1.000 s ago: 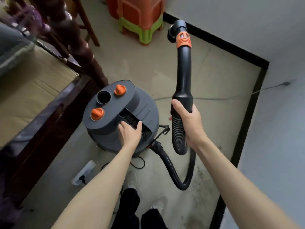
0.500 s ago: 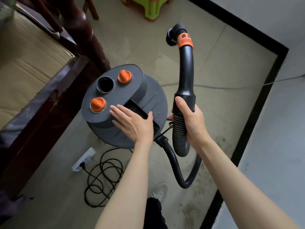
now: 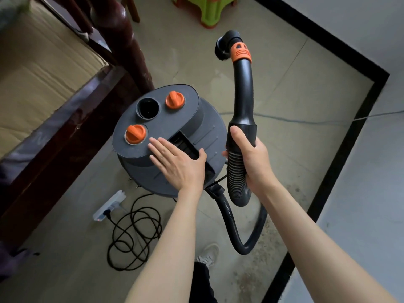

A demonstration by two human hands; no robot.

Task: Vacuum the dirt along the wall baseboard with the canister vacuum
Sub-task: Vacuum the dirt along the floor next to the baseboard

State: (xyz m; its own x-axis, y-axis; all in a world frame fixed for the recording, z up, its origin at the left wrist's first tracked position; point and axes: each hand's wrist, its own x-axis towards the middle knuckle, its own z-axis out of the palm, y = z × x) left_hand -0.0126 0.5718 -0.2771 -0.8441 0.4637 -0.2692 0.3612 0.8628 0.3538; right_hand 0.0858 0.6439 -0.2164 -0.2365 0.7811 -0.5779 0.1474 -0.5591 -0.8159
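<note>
On the far left is a bed with a dark wood frame (image 3: 65,132). A white power strip (image 3: 109,205) lies on the floor (image 3: 284,95) beside it, with a black cord (image 3: 135,235) in loose loops.

Next comes the gray canister vacuum (image 3: 170,136), standing on the floor. The left hand (image 3: 177,162) lies flat on its lid with straight fingers, holding nothing.

To the right, the right hand (image 3: 249,156) has its grip wrapped tight around the black hose handle (image 3: 242,99). The brush head (image 3: 223,49) points up in the air, away from the floor. The hose (image 3: 238,235) curls down below.

The dirt (image 3: 269,248) sits by the black baseboard (image 3: 332,171), near the person's shoe (image 3: 207,254).

What could go wrong? I think feet may catch in the loose cord and pull the plug out. The vacuum may tip if the hose gets tugged hard. The brush is still far from the dirt, so it may miss some.

The floor is pale, smooth and a bit stained. The walls (image 3: 360,226) are gray. A green and orange stool (image 3: 207,12) stands at the back.
</note>
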